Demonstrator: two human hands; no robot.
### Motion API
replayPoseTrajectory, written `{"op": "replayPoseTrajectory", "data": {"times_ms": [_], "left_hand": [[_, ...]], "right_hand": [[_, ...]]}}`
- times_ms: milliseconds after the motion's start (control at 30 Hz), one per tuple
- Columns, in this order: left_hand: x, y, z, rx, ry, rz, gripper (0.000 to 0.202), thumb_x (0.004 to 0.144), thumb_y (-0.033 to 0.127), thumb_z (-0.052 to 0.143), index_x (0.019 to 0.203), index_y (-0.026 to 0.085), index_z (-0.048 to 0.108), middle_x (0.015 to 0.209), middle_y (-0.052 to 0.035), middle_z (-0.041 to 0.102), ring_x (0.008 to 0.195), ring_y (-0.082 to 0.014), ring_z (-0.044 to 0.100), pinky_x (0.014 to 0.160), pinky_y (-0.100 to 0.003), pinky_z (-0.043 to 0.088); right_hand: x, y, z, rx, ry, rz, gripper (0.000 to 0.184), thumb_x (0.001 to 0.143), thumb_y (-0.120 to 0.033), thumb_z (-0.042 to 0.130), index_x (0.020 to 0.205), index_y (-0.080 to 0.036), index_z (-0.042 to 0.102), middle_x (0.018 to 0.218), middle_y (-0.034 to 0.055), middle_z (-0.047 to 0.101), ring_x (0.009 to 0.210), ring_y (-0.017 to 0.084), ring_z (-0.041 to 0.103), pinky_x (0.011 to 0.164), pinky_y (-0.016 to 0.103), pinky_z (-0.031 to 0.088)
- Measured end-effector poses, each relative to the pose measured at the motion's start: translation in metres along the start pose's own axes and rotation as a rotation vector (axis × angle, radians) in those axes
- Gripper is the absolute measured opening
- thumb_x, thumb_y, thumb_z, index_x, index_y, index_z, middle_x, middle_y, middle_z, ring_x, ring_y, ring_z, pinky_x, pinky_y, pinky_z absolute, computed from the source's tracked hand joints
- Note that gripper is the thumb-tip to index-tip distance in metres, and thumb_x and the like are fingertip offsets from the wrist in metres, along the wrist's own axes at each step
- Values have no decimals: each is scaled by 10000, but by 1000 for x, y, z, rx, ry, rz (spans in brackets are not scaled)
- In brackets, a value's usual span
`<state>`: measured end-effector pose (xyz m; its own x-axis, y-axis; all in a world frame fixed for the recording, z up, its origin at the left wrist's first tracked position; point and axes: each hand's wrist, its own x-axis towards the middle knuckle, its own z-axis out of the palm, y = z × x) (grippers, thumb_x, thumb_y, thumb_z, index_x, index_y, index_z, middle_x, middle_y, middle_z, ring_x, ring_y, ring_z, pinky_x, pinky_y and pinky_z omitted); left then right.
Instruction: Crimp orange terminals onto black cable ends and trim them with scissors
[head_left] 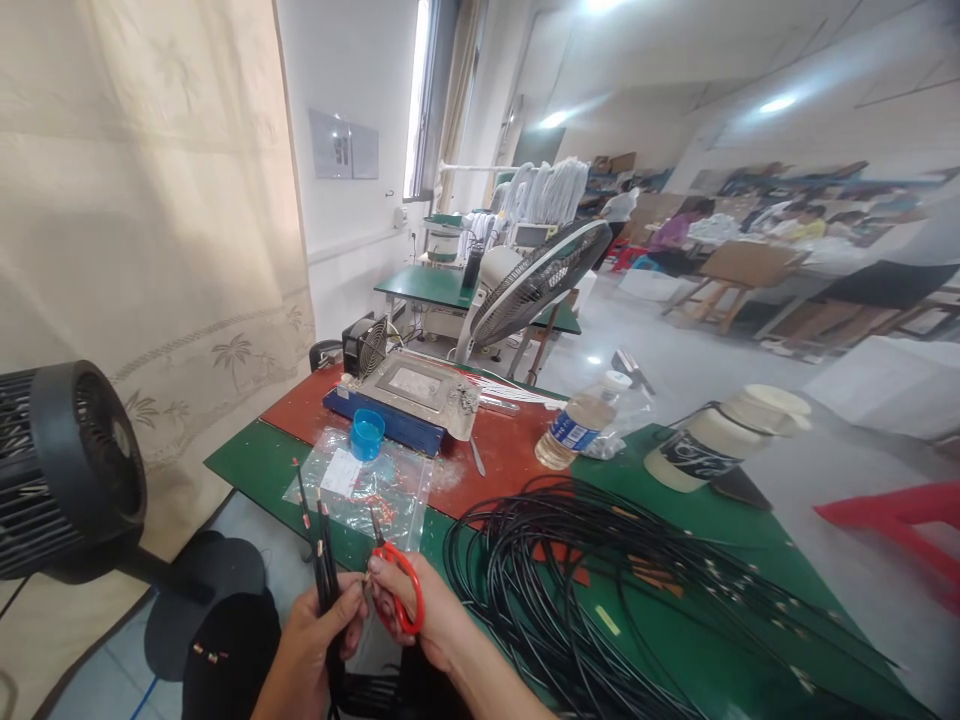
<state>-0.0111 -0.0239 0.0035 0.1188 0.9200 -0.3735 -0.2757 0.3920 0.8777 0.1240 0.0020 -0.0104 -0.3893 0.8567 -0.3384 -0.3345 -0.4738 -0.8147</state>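
My left hand (315,630) is closed around a small bunch of black cables (321,545) that stand upright, their stripped ends pointing up. My right hand (420,610) grips red-handled scissors (397,585), fingers through the loops, blades pointing up toward the cable ends. Both hands are close together at the near edge of the green and red table (675,520). A large coil of black cable (592,590) lies on the table just to the right of my right hand.
A clear plastic bag (360,485) with a blue cap (367,435) lies ahead. Behind it are a metal heating plate (409,390), a water bottle (581,430), a tape roll (720,435) and a tilted fan (540,280). A black fan (67,470) stands left. People work far right.
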Motion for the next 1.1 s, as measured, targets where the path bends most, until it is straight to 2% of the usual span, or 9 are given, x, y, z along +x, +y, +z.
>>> {"op": "replayPoseTrajectory", "data": {"times_ms": [100, 267, 467, 533, 667, 867, 1100], "left_hand": [[1, -3, -1, 8, -28, 3, 314, 724, 426, 625, 572, 153, 597, 435, 35, 403, 442, -78, 291, 444, -240, 209], [2, -5, -1, -15, -44, 11, 312, 731, 422, 621, 579, 151, 588, 482, 32, 422, 457, -75, 295, 458, -239, 207], [1, -9, -7, 3, -120, 43, 243, 753, 379, 610, 647, 161, 630, 537, 21, 472, 460, -75, 314, 454, -246, 217], [1, -10, -8, 5, -142, 36, 253, 744, 385, 618, 629, 160, 631, 528, 19, 473, 454, -75, 315, 450, -249, 218], [2, -11, -7, -4, -124, 26, 285, 722, 417, 633, 621, 151, 626, 530, 13, 479, 444, -66, 305, 444, -245, 196], [2, -8, -2, -26, -96, 30, 325, 708, 440, 640, 568, 150, 594, 504, 20, 462, 446, -67, 304, 452, -238, 200], [2, -13, -2, -64, -48, 38, 298, 704, 421, 652, 591, 151, 599, 504, 31, 454, 451, -64, 310, 458, -229, 194]], "right_hand": [[-1, 0, 2, 12, -35, 42, 490, 635, -598, 681, 594, -136, 522, 395, -76, 429, 275, 30, 336, 250, 134, 185], [-4, 7, 5, 113, -48, 153, 496, 607, -619, 684, 605, -151, 520, 374, -76, 430, 273, 36, 317, 250, 140, 187], [-6, 2, 4, 163, -7, 225, 419, 574, -498, 735, 568, -139, 518, 397, -80, 421, 301, 12, 297, 287, 132, 144], [-6, 2, 4, 120, 24, 189, 420, 567, -493, 744, 575, -126, 540, 417, -64, 448, 316, 14, 317, 288, 136, 154], [-5, 8, 3, 13, 36, 91, 495, 643, -605, 664, 601, -126, 548, 395, -57, 447, 284, 30, 329, 278, 153, 201], [-4, 12, 3, 26, 25, 92, 517, 670, -630, 631, 595, -128, 534, 385, -62, 438, 274, 30, 337, 270, 144, 208], [-6, 13, 6, 41, 38, 65, 527, 645, -656, 635, 602, -144, 516, 381, -72, 421, 280, 35, 333, 272, 147, 216]]}}
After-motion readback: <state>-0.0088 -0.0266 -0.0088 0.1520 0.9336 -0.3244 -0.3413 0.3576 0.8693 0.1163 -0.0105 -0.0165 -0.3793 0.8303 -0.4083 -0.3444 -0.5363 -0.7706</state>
